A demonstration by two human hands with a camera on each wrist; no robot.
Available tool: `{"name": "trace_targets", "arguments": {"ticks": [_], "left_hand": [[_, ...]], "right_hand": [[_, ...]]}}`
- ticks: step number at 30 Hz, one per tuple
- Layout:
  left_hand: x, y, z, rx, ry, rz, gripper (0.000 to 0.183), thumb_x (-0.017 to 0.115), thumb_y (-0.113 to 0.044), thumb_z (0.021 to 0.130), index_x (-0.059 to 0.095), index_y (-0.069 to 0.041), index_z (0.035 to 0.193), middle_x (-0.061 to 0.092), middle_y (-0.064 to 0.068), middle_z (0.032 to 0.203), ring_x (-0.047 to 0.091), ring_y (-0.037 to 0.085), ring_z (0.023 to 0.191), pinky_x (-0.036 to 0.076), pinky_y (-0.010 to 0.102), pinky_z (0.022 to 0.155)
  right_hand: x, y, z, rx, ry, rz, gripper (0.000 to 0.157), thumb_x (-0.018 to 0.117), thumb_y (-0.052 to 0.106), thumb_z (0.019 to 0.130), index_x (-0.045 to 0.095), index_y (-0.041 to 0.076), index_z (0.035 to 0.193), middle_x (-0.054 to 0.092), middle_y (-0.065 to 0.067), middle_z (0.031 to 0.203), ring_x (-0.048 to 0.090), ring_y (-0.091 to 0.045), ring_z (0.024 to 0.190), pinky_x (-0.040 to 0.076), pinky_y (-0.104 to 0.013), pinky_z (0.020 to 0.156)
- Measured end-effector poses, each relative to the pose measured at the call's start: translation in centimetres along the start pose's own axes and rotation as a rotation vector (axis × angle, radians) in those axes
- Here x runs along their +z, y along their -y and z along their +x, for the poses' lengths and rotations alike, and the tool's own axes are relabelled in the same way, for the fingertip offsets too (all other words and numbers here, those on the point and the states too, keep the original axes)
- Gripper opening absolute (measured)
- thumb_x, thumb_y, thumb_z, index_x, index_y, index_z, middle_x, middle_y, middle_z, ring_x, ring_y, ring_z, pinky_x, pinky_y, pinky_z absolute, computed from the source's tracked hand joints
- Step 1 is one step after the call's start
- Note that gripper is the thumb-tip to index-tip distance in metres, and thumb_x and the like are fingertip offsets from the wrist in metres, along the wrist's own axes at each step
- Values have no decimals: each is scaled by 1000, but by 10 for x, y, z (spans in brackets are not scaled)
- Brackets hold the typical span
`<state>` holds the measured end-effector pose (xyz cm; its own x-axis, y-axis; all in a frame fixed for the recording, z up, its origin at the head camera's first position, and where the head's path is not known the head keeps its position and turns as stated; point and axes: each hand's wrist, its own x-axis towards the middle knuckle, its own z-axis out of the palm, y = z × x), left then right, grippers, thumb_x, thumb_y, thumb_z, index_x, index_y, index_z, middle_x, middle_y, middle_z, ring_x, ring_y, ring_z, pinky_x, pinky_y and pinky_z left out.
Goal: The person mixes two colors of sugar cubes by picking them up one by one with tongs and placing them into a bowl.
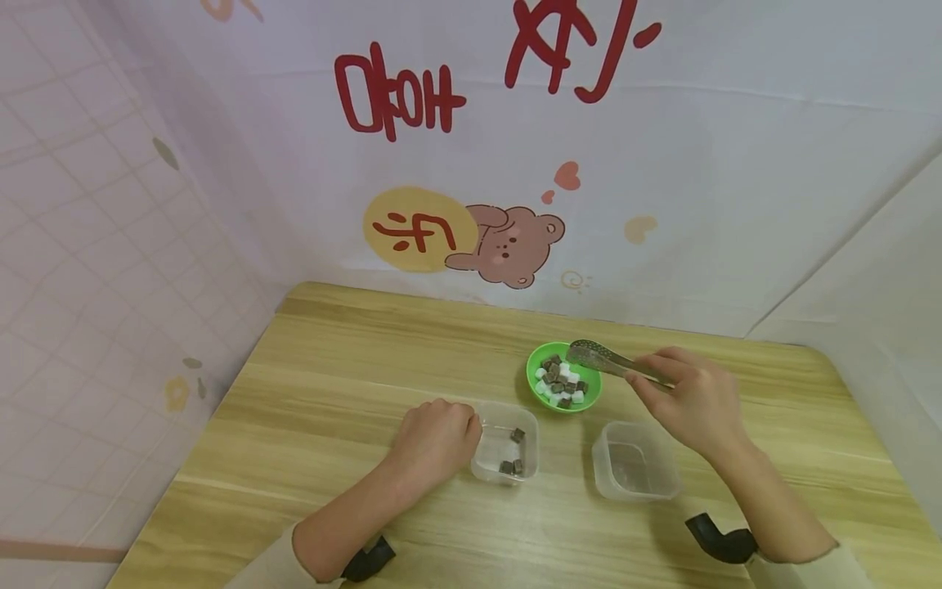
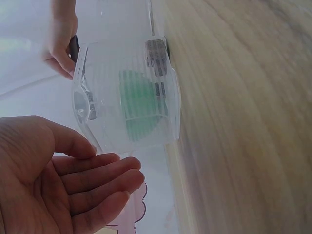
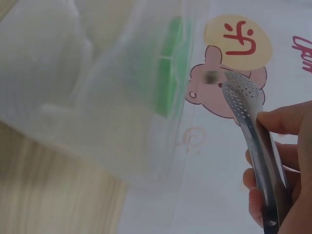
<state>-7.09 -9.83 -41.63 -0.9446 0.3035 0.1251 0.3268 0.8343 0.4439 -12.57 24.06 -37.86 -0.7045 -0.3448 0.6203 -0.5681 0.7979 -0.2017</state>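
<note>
My left hand (image 1: 437, 438) pinches the near corner of a clear plastic container (image 2: 105, 126) between thumb and forefinger, its other fingers loosely bent. Inside that container lie a few dark brown cubes (image 1: 518, 435). With my right hand (image 1: 692, 401) I hold perforated metal tongs (image 1: 611, 364), tips over the right far rim of a green bowl (image 1: 531, 386). Brown and white cubes (image 1: 559, 384) fill the bowl. In the right wrist view a small dark cube (image 3: 211, 77) appears blurred in the air, just off the tong tips.
A second clear container (image 1: 636, 470) stands to the right, below my right forearm. Behind the wooden table (image 1: 353, 343) hangs a white printed cloth (image 1: 706, 204) with a bear figure, and pale cloth walls rise at both sides.
</note>
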Motion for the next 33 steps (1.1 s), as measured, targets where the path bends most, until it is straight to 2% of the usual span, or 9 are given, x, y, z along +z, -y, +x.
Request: {"name": "trace_targets", "arguments": {"ticks": [4,11,16,25,30,33], "left_hand": [[0,0,0,2,-2,4,52,58,-12,100,33,-20,55,22,-12,51,20,5,49,23,24,41],[0,1,0,3,-10,-6,52,58,-11,99,33,-20,54,22,-12,51,21,5,49,23,24,41],[-1,0,1,-4,-5,-8,52,58,-12,99,34,-21,54,23,-12,51,22,5,49,24,25,41],[-1,0,1,12,-32,5,51,59,-10,98,33,-19,55,22,-11,52,22,6,49,24,25,40],[0,-1,0,10,-27,-4,51,59,-8,97,33,-19,55,22,-11,52,22,6,49,24,25,41],[0,-1,0,6,-25,-4,51,59,-8,97,33,-19,55,22,-10,52,22,6,50,25,25,41]], "right_hand": [[2,-3,-5,30,-16,-3,20,86,13,75,82,5,93,76,-6,85,65,-19,57,40,-24,45],[3,-6,-10,24,-22,-13,26,83,18,75,82,3,96,76,-8,88,66,-22,58,36,-24,43],[3,-6,-13,-23,1,-21,32,79,23,77,80,2,102,76,-9,91,68,-21,58,37,-24,42],[2,5,-11,-140,-17,35,31,72,31,89,80,5,104,76,-7,95,68,-16,58,44,-24,45],[1,16,-9,-163,-15,54,31,70,35,92,80,8,103,76,-3,95,65,-10,57,46,-22,47],[0,22,-7,-169,-2,41,37,65,42,95,80,8,102,75,-2,94,66,-11,59,47,-23,48]]}}
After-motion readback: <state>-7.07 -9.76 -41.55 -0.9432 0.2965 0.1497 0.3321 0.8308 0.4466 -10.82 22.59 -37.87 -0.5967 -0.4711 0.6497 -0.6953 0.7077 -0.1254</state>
